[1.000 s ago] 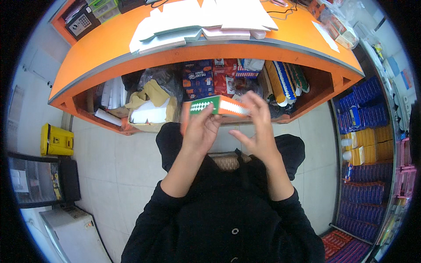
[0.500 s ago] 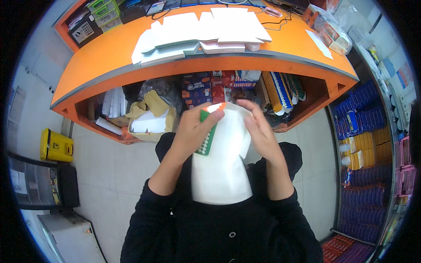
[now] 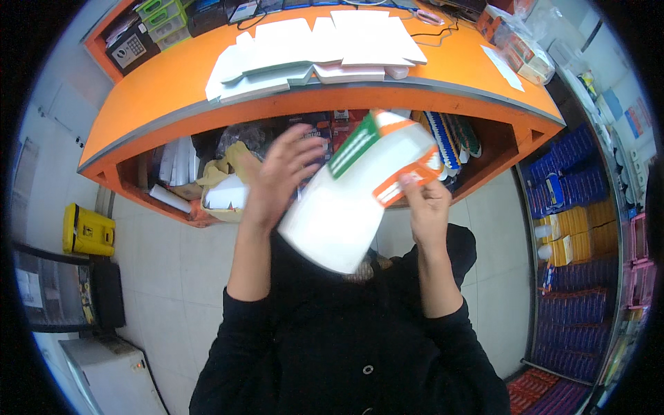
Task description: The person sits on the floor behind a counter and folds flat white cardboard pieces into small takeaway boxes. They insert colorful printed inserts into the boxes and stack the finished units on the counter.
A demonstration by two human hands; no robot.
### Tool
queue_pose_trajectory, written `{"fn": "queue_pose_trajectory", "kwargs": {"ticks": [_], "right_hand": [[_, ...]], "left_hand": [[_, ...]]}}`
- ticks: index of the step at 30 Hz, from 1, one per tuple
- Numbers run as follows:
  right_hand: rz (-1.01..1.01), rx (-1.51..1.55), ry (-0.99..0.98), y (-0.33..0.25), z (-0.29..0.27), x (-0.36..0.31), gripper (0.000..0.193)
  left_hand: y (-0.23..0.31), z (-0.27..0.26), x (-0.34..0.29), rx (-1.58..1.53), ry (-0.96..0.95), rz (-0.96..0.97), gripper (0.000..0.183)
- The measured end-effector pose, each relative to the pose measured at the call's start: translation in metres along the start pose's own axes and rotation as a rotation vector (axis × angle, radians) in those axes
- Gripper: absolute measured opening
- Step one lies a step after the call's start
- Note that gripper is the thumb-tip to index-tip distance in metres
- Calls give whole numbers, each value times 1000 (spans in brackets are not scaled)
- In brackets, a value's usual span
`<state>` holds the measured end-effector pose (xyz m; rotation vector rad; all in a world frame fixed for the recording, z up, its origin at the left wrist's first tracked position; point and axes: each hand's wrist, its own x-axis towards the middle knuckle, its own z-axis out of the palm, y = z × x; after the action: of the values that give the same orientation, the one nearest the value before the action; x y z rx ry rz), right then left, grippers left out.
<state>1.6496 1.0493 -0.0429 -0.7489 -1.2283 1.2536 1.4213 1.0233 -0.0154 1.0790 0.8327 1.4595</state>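
Note:
My right hand [image 3: 430, 204] pinches a curved white paper or card piece [image 3: 339, 221] by its orange-printed corner, thumb on top. The piece hangs tilted over my lap, its white end down to the left. A green printed strip and orange patches mark its upper part; I cannot make out its exact kind. My left hand [image 3: 280, 169] is raised beside it, fingers spread and a little blurred, holding nothing. On the desk's front edge lie stacks of white card sheets [image 3: 287, 45], some with pale green or pink edges.
The orange desk [image 3: 159, 97] curves across in front of me. Its lower shelf holds boxes, and an opened brown paper package [image 3: 232, 166] with white sheets stands at its left. A yellow bin [image 3: 90, 229] stands at left; shelves of blue and yellow packs [image 3: 570, 187] line the right.
My left hand has let go of the white piece and moved up and left, opening. My right hand has turned the piece, swinging its top right and showing more orange print.

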Motion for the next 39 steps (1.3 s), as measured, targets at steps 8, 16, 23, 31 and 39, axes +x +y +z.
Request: {"fn": "queue_pose_trajectory", "kwargs": {"ticks": [8, 16, 23, 31, 39], "right_hand": [[184, 382, 30, 11, 7, -4, 25], [-36, 497, -19, -39, -26, 22, 29], [-996, -911, 560, -78, -106, 167, 30], [-626, -1555, 432, -47, -121, 209, 47], [-913, -1142, -360, -43, -2, 175, 26]], "left_hand": [[-39, -9, -39, -405, 262, 80, 57], [-9, -1, 16, 297, 246, 513, 86], [60, 33, 146, 1062, -144, 755, 35], [64, 26, 245, 1034, -497, -48, 27], [59, 40, 234, 1432, -134, 516, 25]]}}
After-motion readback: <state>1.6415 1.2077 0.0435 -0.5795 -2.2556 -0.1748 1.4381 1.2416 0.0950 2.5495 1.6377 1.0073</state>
